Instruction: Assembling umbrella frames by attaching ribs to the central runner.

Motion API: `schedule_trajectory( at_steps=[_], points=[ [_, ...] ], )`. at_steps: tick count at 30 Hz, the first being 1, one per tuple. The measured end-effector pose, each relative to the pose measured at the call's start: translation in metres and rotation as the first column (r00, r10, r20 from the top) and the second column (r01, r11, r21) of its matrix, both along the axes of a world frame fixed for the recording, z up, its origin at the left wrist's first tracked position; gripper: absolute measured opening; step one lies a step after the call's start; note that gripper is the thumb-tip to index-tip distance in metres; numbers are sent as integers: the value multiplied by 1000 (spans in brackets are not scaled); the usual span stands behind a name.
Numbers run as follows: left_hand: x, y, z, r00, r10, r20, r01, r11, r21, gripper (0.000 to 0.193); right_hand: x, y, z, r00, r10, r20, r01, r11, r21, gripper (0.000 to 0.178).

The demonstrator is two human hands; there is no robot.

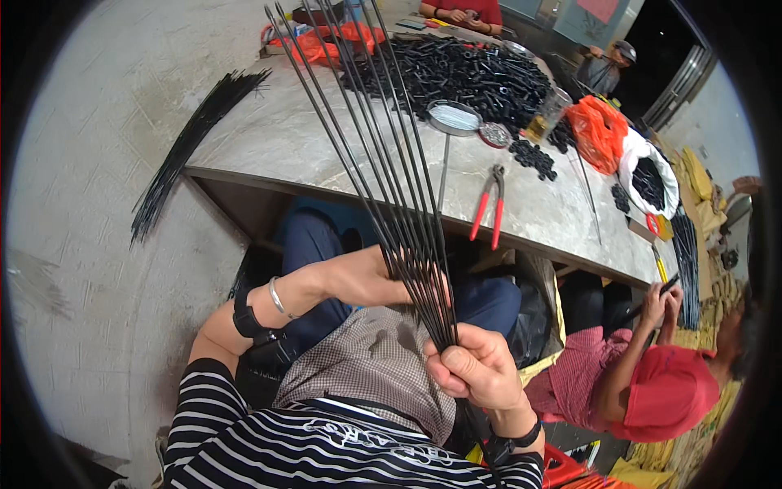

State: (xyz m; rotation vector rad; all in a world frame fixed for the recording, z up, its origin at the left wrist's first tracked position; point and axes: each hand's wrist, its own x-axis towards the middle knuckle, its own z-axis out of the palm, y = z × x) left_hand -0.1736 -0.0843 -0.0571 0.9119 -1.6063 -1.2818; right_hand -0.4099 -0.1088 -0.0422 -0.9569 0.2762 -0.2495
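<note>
My right hand [481, 368] grips the lower ends of a bundle of several thin black rods [383, 163] that fan upward across the table's front edge. My left hand [399, 281] reaches in from the left behind the rods, partly hidden by them, fingers touching the bundle just above my right hand. A silver bracelet and a black wrist strap sit on my left forearm. A black band is on my right wrist.
The grey table [269, 138] carries a big heap of short black pieces [456, 69], red-handled pliers [489, 208], a round sieve [454, 118], orange bags [599, 130]. Another rod bundle [187, 151] lies on the floor at left. A person in a red cap [664, 391] sits at right.
</note>
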Motion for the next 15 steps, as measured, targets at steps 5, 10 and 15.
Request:
schedule_trajectory(
  at_steps=[5,10,15],
  points=[
    [49,-52,53,920,220,324,-115,943,-313,19,18,-34,16,1000,-23,4,24,988,-152,19],
    [112,-133,59,675,611,414,122,460,-879,20,90,-80,-31,997,-66,-32,51,940,-336,13],
    [117,-125,-54,420,287,861,252,874,-415,60,99,-98,-188,974,-136,-183,87,964,-253,17]
  ],
)
